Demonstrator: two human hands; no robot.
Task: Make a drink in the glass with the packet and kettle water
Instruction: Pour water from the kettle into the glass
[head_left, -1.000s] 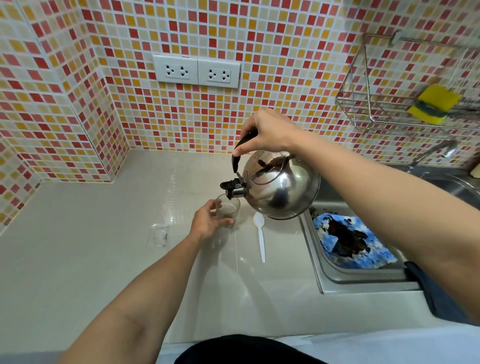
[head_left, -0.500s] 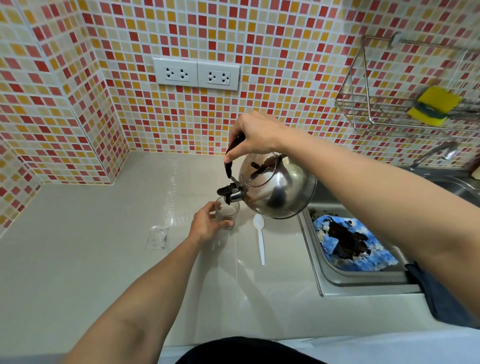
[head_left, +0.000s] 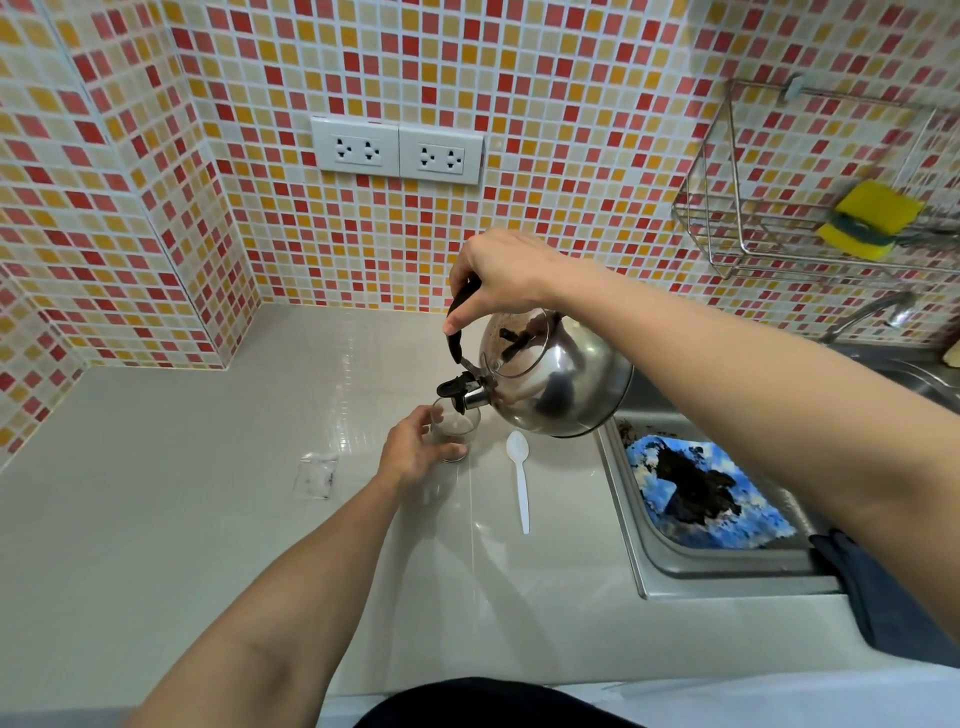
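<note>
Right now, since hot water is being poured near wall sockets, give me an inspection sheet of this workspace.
Surface: pale counter, no spills seen.
Job's things: steel kettle tilted, spout over the glass standing on the counter; the stream is too fine to see. Clear packet lies flat left of the glass.
Clutter: white plastic spoon right of the glass; stained blue cloth in the sink.
Hands: right hand grips the kettle handle; left hand steadies the glass.
Cables: nothing seen; both wall sockets unplugged.
Surroundings: mosaic tile wall; wire rack with yellow sponge; tap.
</note>
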